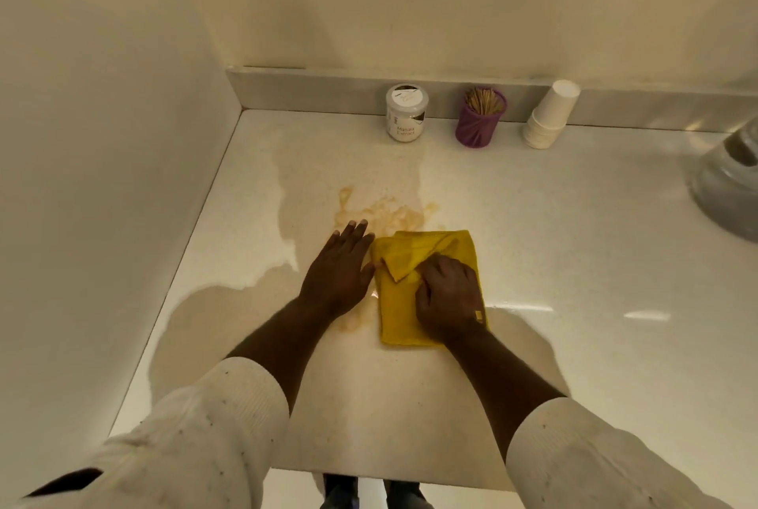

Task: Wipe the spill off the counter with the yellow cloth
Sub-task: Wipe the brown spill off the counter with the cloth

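Note:
A folded yellow cloth (414, 258) lies flat on the pale counter (574, 262). My right hand (449, 297) presses down on its near half, fingers curled on a raised fold. To the cloth's left, my left hand (338, 272) rests flat on the counter with its fingers apart, its thumb touching the cloth's edge. A brownish spill (381, 213) spreads just beyond the cloth and my left fingertips. A smaller smear (355, 322) shows near my left wrist.
At the back stand a white jar (406, 112), a purple cup of sticks (480, 118) and a tilted stack of white paper cups (549, 116). A metal object (730, 184) sits at the right edge. A wall (102, 180) closes the left side.

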Demonstrator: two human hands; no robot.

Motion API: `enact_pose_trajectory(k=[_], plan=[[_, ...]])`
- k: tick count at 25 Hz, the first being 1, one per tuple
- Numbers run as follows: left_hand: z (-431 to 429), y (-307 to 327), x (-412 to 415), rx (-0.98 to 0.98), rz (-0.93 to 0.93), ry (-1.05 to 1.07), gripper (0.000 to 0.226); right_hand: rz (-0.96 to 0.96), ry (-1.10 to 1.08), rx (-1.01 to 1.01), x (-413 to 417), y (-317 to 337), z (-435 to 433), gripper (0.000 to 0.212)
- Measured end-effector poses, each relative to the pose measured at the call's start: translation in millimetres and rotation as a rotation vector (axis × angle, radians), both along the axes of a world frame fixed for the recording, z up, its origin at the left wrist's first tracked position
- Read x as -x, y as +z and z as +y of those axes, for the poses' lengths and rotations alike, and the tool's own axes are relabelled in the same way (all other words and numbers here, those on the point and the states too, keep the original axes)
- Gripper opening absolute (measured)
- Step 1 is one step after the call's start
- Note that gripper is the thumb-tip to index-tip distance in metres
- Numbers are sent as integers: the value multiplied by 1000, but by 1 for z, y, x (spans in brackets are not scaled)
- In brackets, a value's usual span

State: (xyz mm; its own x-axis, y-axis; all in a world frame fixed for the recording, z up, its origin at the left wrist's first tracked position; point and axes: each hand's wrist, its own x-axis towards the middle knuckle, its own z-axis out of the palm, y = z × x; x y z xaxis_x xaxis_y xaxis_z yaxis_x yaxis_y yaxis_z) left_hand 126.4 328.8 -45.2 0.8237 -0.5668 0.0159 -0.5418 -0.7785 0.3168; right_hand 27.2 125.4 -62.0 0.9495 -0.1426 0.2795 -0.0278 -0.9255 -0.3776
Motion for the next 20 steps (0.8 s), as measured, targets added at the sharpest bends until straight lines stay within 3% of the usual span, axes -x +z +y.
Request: enact_pose_trajectory(k=[9,14,20], plan=[[38,-8,-37,-64,14,54,68,423,-58,104,-18,-2,19,79],[64,-18,-50,-93,32,125,63,520,-90,150,-25,-8,17,85],[82,-23,-61,-111,26,114,66,507,-128,151,-44,-12,14,85]])
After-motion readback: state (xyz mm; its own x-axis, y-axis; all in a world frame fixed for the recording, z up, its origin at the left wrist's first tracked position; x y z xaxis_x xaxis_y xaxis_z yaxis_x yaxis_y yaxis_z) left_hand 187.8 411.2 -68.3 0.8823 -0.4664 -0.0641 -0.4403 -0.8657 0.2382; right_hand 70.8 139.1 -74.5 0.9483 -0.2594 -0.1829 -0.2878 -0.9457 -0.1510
